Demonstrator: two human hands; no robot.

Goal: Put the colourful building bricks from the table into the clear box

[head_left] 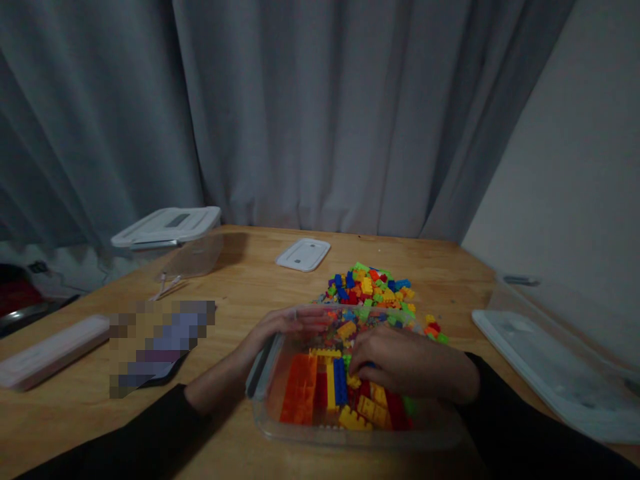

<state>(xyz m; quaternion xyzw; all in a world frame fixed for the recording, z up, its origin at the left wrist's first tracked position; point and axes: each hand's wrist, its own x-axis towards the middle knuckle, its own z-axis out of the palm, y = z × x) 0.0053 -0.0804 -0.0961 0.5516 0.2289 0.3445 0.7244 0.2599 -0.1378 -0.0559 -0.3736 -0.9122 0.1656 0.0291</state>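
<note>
Head feed, clock set on the bin, 12 = away from the wearer. Clear plastic bin with a grey-latched rim (300, 437) sits in front of the wearer on the light wooden table (250, 277), part-filled with bricks. Left hand (293, 323): at 10-11, fingers extended along the far rim, not clenched; I can't confirm contact. Right hand (400, 360): inside the bin, fingers curled down over the bricks; I can't tell if it's gripping one.

In the bin I see a large translucent orange block (299, 390) at 9, a long blue plastic brick (341, 381) just left of the right hand with a yellow one (331, 383) beside it, more yellow bricks (373, 410) at 6.

Loose multicoloured plastic brick pile (367, 287) on the table at 12, just past the bin. Small white rectangular lid (303, 255) at 11; clear box with a white lid (173, 230) at 10; pale pink oblong case (55, 350) at 9. Second clear plastic container (555, 373) at 3, cut by frame edge.
</note>
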